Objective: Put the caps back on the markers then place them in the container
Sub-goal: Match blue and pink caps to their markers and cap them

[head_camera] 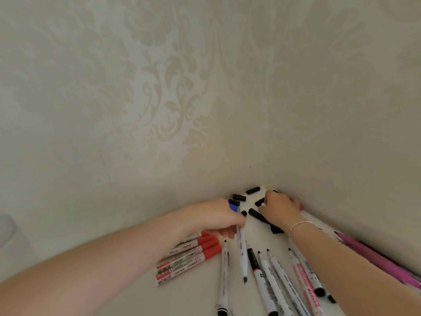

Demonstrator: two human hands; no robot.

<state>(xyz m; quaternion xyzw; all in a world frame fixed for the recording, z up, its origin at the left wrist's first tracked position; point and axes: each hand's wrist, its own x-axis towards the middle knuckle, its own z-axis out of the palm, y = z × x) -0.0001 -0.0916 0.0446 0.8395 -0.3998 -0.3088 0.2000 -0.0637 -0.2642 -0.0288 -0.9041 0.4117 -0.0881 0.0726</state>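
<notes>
Two hands work among loose black caps (252,190) in the table corner. Left hand (218,216) grips a white marker (242,254) with curled fingers. Right hand (279,207) pinches one black cap (259,202) between its fingertips.

the wallpaper (173,92) looks matt, with a faintly raised damask pattern. the markers (273,283) have smooth, slightly glossy plastic barrels, the loose black caps (253,190) matt plastic. a thin metallic bracelet (299,224) glints at the right wrist.

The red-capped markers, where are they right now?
In the head view, the red-capped markers lie bundled left of centre, just below the left hand, left of the uncapped white markers.
</notes>
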